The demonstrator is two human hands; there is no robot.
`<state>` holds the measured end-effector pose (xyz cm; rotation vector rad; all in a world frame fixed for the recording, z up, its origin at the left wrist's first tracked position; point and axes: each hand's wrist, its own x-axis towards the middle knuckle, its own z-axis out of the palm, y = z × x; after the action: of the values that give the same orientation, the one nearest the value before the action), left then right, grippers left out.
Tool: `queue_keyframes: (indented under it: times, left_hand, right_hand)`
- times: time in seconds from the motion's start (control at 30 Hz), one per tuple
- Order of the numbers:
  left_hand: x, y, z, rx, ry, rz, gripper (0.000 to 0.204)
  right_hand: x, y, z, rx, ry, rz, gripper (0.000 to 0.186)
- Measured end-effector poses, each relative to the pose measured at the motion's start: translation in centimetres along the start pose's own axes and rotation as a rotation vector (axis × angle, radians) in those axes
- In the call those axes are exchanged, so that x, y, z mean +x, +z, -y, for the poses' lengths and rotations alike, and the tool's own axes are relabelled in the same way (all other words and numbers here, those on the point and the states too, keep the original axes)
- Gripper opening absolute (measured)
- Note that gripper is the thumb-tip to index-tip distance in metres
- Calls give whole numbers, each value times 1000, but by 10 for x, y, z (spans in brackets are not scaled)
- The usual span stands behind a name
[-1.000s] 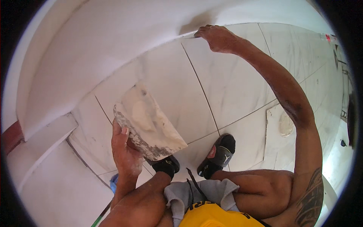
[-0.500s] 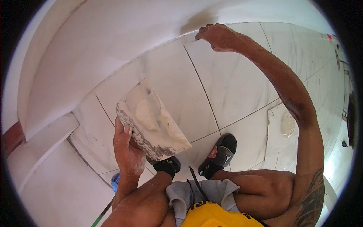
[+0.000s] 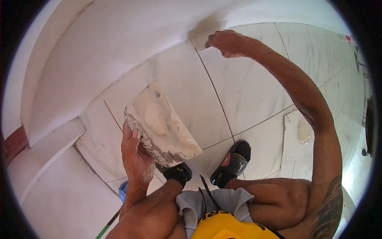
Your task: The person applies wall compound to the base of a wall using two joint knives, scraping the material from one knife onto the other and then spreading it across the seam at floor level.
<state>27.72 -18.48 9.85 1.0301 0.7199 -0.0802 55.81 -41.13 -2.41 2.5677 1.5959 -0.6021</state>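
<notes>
My left hand (image 3: 137,159) is closed on the near-left edge of a flat, plaster-smeared board (image 3: 157,123), thumb on top. The board is tilted above the tiled floor, with a mound of wet, off-white paste on it and grey, crusted edges. Far ahead, my right hand (image 3: 227,43) is low over the floor beside the foot of the white wall (image 3: 131,36). Its fingers are curled and pressed together, palm turned away; whatever they may hold is hidden. A shadow of the hand falls on the wall.
Marbled white floor tiles (image 3: 254,83) with dark joints run up to the wall. A flat pale slab (image 3: 292,135) with a round paste patch lies at right. My sandalled feet (image 3: 234,161) are below. At left are a low white ledge (image 3: 47,147) and a blue object (image 3: 123,190).
My right hand has drawn slightly back from the foot of the wall, toward me. My left hand and the board stay almost in place.
</notes>
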Motion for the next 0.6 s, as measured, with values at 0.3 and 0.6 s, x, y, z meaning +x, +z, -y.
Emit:
queue_keyframes:
  times: [0.3,0.6]
  left_hand:
    - [2,3,3,-41,-18,24,56]
    - [2,5,2,-14,4,13,55]
  right_hand:
    - [1,3,-12,-5,179,-66,48]
    - [7,21,-4,-278,58,-43,35]
